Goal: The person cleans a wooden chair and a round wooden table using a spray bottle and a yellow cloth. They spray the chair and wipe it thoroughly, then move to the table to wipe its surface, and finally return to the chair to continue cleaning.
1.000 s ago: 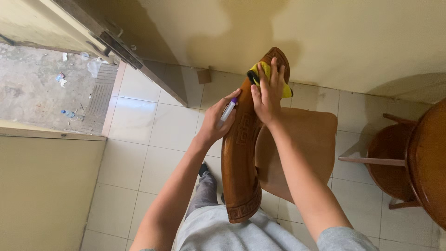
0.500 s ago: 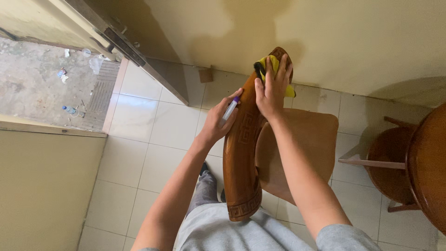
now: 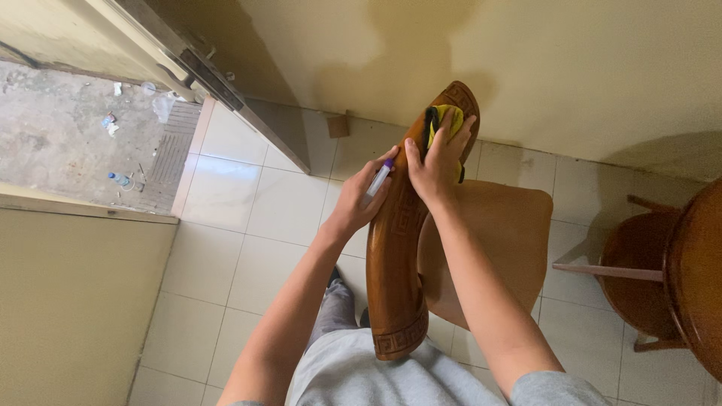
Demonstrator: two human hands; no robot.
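A curved, carved top rail of a wooden chair back [image 3: 397, 248] runs from my lap up toward the wall. My right hand [image 3: 435, 167] presses a yellow cloth [image 3: 444, 120] against the far end of the rail. My left hand [image 3: 359, 200] rests on the rail's left side and holds a small clear spray bottle with a purple cap [image 3: 378, 180]. The chair's seat [image 3: 500, 240] lies below the rail on the right.
A second wooden chair [image 3: 639, 271] and a round wooden table edge [image 3: 696, 271] stand at the right. An open door [image 3: 226, 90] at the upper left leads to a concrete yard with litter. White tiles [image 3: 248, 218] cover the floor and a cream wall runs behind.
My right hand has bunched the yellow cloth and slid it slightly along the rail's far end. The left hand and bottle stay in place. The view shifted a little.
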